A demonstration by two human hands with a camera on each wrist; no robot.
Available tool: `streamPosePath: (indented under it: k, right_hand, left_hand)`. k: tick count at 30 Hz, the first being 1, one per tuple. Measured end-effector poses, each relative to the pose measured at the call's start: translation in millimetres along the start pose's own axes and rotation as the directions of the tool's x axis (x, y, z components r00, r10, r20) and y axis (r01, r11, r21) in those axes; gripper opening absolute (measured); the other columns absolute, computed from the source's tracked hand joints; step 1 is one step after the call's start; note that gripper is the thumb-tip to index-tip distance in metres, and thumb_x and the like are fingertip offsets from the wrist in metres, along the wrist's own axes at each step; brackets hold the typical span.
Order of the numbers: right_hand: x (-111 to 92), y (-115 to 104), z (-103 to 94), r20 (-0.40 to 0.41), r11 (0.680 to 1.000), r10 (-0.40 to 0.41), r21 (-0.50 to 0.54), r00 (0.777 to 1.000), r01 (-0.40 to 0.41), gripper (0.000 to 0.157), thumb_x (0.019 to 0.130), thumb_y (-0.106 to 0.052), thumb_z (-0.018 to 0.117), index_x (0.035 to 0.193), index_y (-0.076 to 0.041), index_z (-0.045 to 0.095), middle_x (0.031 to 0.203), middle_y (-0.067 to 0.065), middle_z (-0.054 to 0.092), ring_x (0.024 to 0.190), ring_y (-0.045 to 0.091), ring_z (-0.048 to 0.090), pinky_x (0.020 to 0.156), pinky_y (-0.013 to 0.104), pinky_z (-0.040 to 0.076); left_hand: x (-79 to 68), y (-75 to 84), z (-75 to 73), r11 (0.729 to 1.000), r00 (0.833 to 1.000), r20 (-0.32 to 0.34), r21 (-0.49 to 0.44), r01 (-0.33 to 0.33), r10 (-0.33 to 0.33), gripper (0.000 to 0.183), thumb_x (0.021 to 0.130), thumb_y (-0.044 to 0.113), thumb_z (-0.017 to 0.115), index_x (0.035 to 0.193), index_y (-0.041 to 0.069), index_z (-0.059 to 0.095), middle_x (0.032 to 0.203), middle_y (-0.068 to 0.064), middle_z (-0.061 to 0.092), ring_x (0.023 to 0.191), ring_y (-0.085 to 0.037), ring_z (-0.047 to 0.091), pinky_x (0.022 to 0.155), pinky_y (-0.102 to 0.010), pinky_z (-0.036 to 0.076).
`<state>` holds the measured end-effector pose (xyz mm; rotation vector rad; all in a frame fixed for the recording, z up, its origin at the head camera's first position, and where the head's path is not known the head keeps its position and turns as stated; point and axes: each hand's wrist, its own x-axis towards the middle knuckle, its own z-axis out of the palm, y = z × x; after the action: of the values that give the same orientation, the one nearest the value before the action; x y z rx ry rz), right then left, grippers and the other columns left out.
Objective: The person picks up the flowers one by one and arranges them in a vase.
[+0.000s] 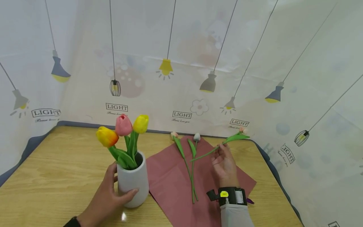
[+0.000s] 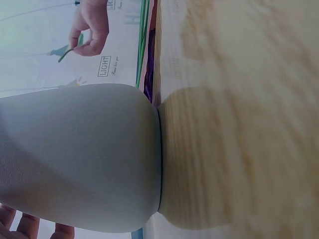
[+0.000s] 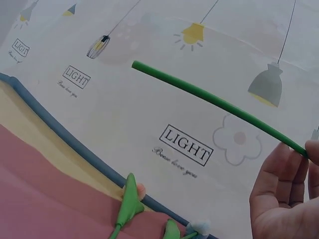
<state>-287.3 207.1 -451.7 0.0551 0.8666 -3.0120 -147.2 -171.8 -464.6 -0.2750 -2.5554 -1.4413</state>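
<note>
My left hand (image 1: 112, 192) grips a white vase (image 1: 133, 186) standing on the wooden table, thumb across its front. Three tulips rise from its mouth: an orange-yellow tulip (image 1: 107, 136), a pink tulip (image 1: 123, 125) and a yellow tulip (image 1: 141, 124). To the right, my right hand (image 1: 225, 165) pinches the green stem of a pale pink tulip (image 1: 238, 136), raised above the paper with its cut end pointing left. In the right wrist view the bare stem (image 3: 214, 102) sticks out from between thumb and fingers. The left wrist view shows the vase's base on the wood.
A dusty-red wrapping paper sheet (image 1: 170, 176) lies on the table (image 1: 56, 176). On it lie a pale pink flower (image 1: 174, 135) and a grey-white flower (image 1: 197, 137), their stems crossing. A purple ribbon end (image 1: 250, 200) shows by the right wrist. A lamp-printed curtain (image 1: 181, 88) borders the table.
</note>
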Motion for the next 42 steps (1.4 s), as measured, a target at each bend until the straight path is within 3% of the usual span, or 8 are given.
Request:
streamPosePath:
  k: [4,15,20,27,37,42]
  right_hand:
    - [-5,1,10.2,-0.012,0.999,-0.012,0.038,1.000,0.013,0.012,0.092,-0.006,0.053,0.089,-0.017,0.056,0.082,-0.001,0.061,0.079,0.013,0.054,0.070,0.022,0.049]
    - [-23,19,56.6,-0.011,1.000,0.000,0.032,1.000,0.000,0.012,0.093,-0.008,0.052,0.089,-0.019,0.054,0.083,-0.001,0.057,0.080,0.012,0.049,0.066,0.021,0.049]
    - [-34,32,85.9,0.113,1.000,-0.014,-0.009,0.994,0.015,0.011,0.094,-0.008,0.050,0.094,-0.019,0.050,0.089,-0.002,0.056,0.086,0.012,0.053,0.074,0.021,0.050]
    - [-51,49,132.4,0.265,0.993,-0.069,-0.077,0.962,0.092,0.019,0.094,-0.006,0.050,0.109,-0.016,0.046,0.091,-0.003,0.057,0.086,0.011,0.055,0.079,0.024,0.053]
    - [-63,63,173.4,0.366,0.946,-0.146,-0.220,0.919,0.238,0.025,0.089,-0.004,0.057,0.112,-0.011,0.049,0.094,-0.001,0.053,0.085,0.016,0.053,0.073,0.028,0.055]
    - [-69,66,186.1,0.425,0.883,-0.169,-0.335,0.889,0.328,0.025,0.087,-0.007,0.062,0.109,-0.010,0.050,0.093,0.000,0.054,0.087,0.019,0.055,0.073,0.028,0.055]
  left_hand:
    - [0.1,-0.1,0.3,1.000,1.000,-0.002,-0.005,-0.030,0.030,0.093,0.074,0.044,0.074,0.142,0.037,0.011,0.139,-0.006,0.034,0.117,-0.025,0.041,0.090,-0.065,0.043]
    - [0.9,-1.2,0.5,1.000,1.000,0.002,-0.022,-0.014,0.014,0.092,0.075,0.045,0.074,0.142,0.037,0.012,0.139,-0.006,0.033,0.118,-0.026,0.040,0.090,-0.067,0.042]
    - [0.8,-0.5,0.5,0.999,1.000,0.004,-0.031,-0.007,0.008,0.092,0.075,0.045,0.073,0.142,0.037,0.011,0.139,-0.006,0.033,0.118,-0.026,0.040,0.090,-0.067,0.042]
    - [0.6,-3.7,1.7,0.999,1.000,-0.020,-0.024,-0.024,0.023,0.092,0.074,0.043,0.075,0.142,0.037,0.013,0.137,-0.004,0.035,0.117,-0.023,0.041,0.090,-0.065,0.043]
    - [1.3,-2.6,1.4,1.000,1.000,-0.009,-0.029,-0.011,0.011,0.094,0.073,0.046,0.075,0.142,0.040,0.011,0.139,-0.005,0.034,0.118,-0.023,0.041,0.090,-0.064,0.043]
    - [1.2,-0.6,0.5,0.999,0.999,-0.010,-0.029,-0.033,0.033,0.093,0.074,0.045,0.074,0.143,0.037,0.011,0.140,-0.006,0.033,0.118,-0.025,0.040,0.090,-0.066,0.043]
